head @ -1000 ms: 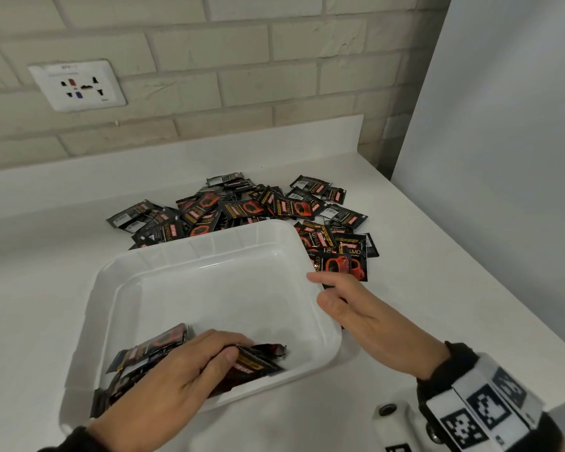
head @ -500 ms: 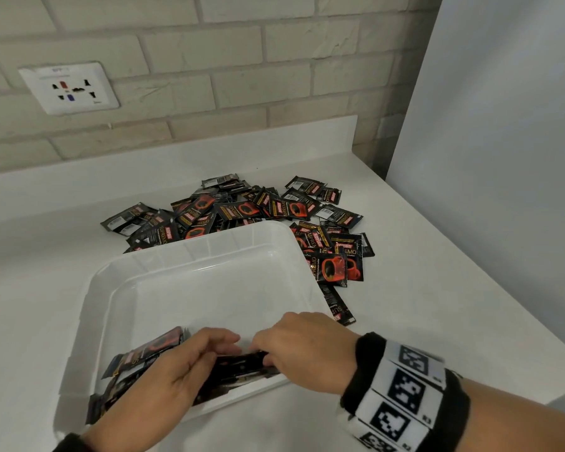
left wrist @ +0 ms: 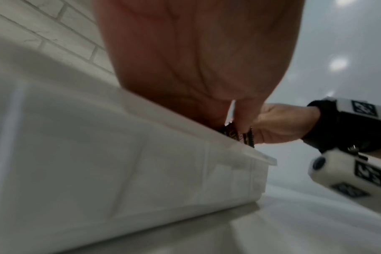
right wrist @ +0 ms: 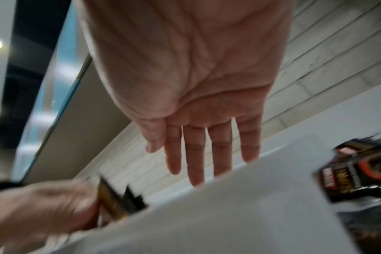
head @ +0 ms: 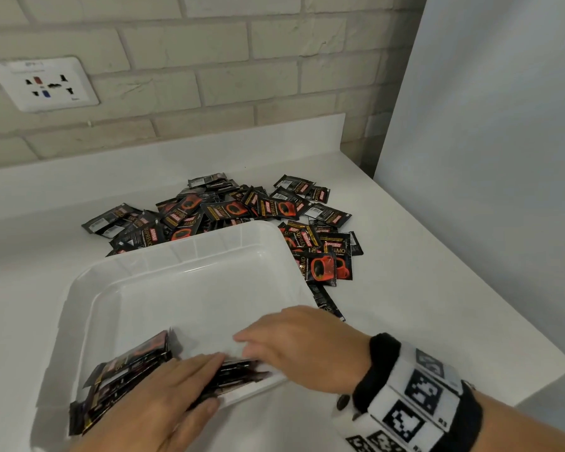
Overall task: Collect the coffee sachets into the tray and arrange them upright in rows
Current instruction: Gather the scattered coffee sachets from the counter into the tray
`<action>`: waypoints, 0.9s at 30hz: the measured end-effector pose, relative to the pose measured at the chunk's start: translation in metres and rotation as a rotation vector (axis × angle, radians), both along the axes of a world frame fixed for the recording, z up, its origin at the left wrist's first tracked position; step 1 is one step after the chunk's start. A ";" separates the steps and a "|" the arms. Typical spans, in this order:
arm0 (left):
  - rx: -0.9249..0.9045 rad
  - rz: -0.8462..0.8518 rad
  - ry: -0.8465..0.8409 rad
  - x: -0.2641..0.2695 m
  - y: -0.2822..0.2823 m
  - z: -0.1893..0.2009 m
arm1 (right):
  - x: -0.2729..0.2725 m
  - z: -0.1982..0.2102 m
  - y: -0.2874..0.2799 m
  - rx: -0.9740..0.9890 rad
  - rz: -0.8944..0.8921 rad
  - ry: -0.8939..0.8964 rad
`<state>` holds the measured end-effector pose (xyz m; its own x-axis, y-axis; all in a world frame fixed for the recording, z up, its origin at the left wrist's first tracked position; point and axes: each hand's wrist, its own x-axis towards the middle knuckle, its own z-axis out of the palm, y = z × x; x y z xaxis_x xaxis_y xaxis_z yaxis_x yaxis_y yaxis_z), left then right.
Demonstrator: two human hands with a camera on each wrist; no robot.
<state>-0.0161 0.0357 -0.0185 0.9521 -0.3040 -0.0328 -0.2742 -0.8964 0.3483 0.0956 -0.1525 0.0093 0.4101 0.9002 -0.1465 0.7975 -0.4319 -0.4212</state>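
Observation:
A white plastic tray (head: 177, 252) stands on the counter. A row of black-and-red coffee sachets (head: 134, 360) leans along its near wall. My left hand (head: 190, 380) lies over the right part of that row, fingers and thumb gripping a bunch of sachets (left wrist: 244, 135). My right hand (head: 291, 340) reaches into the tray's near right corner, fingers straight (right wrist: 196, 137), tips by the same bunch (right wrist: 113, 199); whether they touch is hidden. A loose pile of sachets (head: 229, 210) lies behind and right of the tray.
One sachet (head: 323, 298) lies against the tray's right wall. A brick wall with a socket plate (head: 43, 83) rises behind the counter. A grey panel (head: 486, 158) closes the right side. The counter edge (head: 535, 383) runs near my right wrist.
My right hand has come from the tray's right rim down into the near right corner beside the left hand. The left hand has stayed on the row of sachets.

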 end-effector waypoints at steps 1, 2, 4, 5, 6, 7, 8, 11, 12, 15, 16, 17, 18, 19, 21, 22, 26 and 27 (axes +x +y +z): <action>0.019 0.018 -0.012 0.000 0.000 -0.001 | 0.004 0.004 -0.007 0.060 -0.076 0.042; 0.041 0.035 -0.003 0.000 0.000 -0.001 | 0.009 0.007 -0.015 0.125 -0.158 0.074; 0.076 0.060 0.010 0.001 -0.002 -0.003 | 0.023 0.010 -0.032 0.255 -0.341 0.108; 0.098 0.071 -0.010 0.002 -0.004 -0.005 | 0.032 0.009 -0.040 0.304 -0.438 0.108; 0.124 0.075 -0.022 0.001 -0.005 -0.007 | 0.041 0.008 -0.048 0.324 -0.527 0.095; 0.142 0.068 -0.041 0.001 -0.006 -0.009 | 0.051 0.006 -0.055 0.293 -0.601 0.074; 0.156 0.073 -0.047 0.001 -0.007 -0.009 | 0.061 0.003 -0.060 0.221 -0.654 0.057; 0.169 0.083 -0.062 0.002 -0.007 0.000 | 0.091 -0.010 -0.068 0.036 -0.742 0.079; 0.151 0.076 -0.055 0.003 -0.006 0.004 | 0.098 -0.013 -0.067 0.017 -0.764 0.101; 0.015 0.076 -0.027 0.006 -0.002 0.019 | 0.115 -0.024 -0.054 0.007 -0.771 0.135; -0.040 0.085 -0.020 0.006 -0.001 0.023 | 0.117 -0.027 -0.048 0.002 -0.739 0.111; -0.088 0.100 -0.010 0.006 0.000 0.025 | 0.119 -0.029 -0.042 -0.018 -0.688 0.065; -0.128 0.117 0.003 0.006 0.001 0.028 | 0.119 -0.031 -0.036 -0.056 -0.626 0.012; -0.161 0.133 0.012 0.006 0.002 0.029 | 0.120 -0.034 -0.032 -0.106 -0.567 -0.038; -0.194 0.159 0.013 0.006 0.004 0.032 | 0.122 -0.037 -0.026 -0.206 -0.500 -0.117; -0.202 0.169 0.000 0.007 0.005 0.032 | 0.123 -0.038 -0.025 -0.235 -0.493 -0.136; -0.231 0.227 -0.075 0.014 0.003 0.035 | 0.129 -0.039 -0.030 -0.208 -0.495 -0.022; -0.238 0.253 -0.079 0.017 0.001 0.035 | 0.130 -0.038 -0.033 -0.178 -0.505 0.036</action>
<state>0.0004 0.0369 0.0163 0.9950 -0.0483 0.0875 -0.0883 -0.8355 0.5423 0.2259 -0.1852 -0.0284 0.7774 0.5526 -0.3005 0.4588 -0.8250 -0.3299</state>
